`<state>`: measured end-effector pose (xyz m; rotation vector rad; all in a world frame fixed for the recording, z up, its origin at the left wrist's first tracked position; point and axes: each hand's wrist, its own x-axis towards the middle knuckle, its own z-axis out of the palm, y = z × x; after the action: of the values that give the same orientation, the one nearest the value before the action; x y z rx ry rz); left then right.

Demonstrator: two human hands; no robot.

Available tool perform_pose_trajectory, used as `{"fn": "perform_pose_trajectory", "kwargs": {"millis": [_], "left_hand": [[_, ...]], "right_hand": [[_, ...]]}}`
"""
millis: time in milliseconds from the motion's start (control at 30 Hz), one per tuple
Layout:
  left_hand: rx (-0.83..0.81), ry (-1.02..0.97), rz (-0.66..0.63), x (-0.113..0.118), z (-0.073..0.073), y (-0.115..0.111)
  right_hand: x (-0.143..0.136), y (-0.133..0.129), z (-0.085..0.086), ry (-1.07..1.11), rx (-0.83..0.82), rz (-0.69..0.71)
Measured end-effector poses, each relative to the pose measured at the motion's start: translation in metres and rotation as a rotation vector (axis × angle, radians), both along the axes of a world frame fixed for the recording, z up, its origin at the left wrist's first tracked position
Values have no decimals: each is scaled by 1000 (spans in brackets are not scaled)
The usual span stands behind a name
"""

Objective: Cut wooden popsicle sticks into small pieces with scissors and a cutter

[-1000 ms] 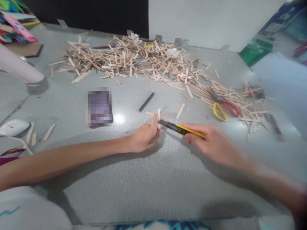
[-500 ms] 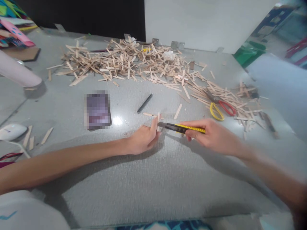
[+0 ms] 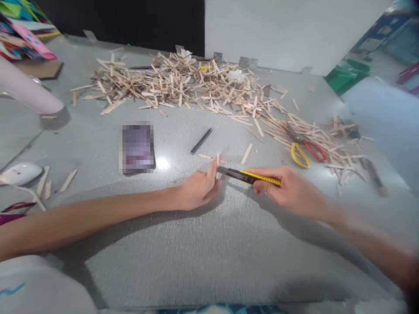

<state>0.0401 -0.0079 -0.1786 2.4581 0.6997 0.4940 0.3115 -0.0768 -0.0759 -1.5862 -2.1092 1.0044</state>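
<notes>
My left hand (image 3: 200, 188) is closed, pinching a short wooden craft stick (image 3: 218, 159) upright between thumb and fingers. My right hand (image 3: 284, 188) is wrapped round a yellow and black utility knife (image 3: 250, 176). The knife's blade end points left and meets the stick at my left fingertips; whether it cuts into the wood cannot be made out. Just beyond my left hand another craft stick (image 3: 206, 156) lies flat on the grey table (image 3: 209, 257). A loose stick (image 3: 246, 153) and a dark pen (image 3: 201, 141) lie a little farther off.
A wide heap of craft sticks (image 3: 157, 87) spreads along the back. Scissors with yellow and red handles (image 3: 304, 152) lie at its right end. A blurred-out phone-like device (image 3: 138, 148) is left of the pen. At far left are a white mouse (image 3: 21, 173) and several sticks.
The whole view has shifted slightly, so things appear a little farther right. Both hands keep their grips, and the knife stays against the stick at nearly the same angle.
</notes>
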Motion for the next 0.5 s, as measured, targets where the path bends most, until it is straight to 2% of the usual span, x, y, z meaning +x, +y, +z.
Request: {"fn": "perform_pose_trajectory", "kwargs": {"millis": [133, 300, 367, 500], "left_hand": [[-11, -4, 16, -1, -2, 1], [-28, -13, 1, -2, 1, 1], [-44, -18, 6, -2, 2, 1], [-73, -23, 12, -3, 5, 0]], "right_hand": [[-11, -14, -13, 53, 110, -120], [-5, -1, 3, -26, 14, 26], [-4, 2, 4, 2, 2, 6], [-10, -4, 1, 43, 77, -85]]}}
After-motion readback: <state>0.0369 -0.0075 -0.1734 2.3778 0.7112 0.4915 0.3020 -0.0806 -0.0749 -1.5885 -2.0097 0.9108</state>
